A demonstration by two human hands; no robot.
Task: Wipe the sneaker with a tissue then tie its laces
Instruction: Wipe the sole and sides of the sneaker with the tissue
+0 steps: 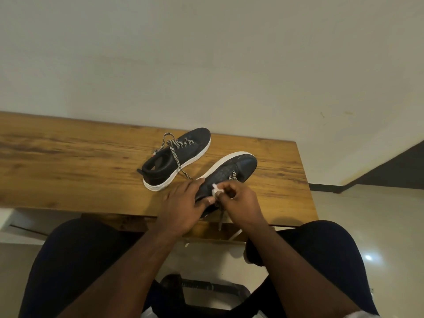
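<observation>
Two dark sneakers with white soles lie on the wooden table (68, 161). The near sneaker (231, 171) points its toe to the far right, tilted onto its side. My left hand (183, 203) holds its heel end, fingers curled over the upper. My right hand (238, 198) pinches a small white tissue (215, 189) against the sneaker's upper near the laces. A loose lace (220, 218) hangs down over the table's front edge. The far sneaker (177, 157) stands upright, its black-and-white laces (174, 143) untied and trailing.
The table's front edge runs just above my knees, and its right edge ends near the tiled floor (367, 216). A white wall (206, 65) stands behind the table. Below, between my legs, sits a dark stool or frame (202, 288).
</observation>
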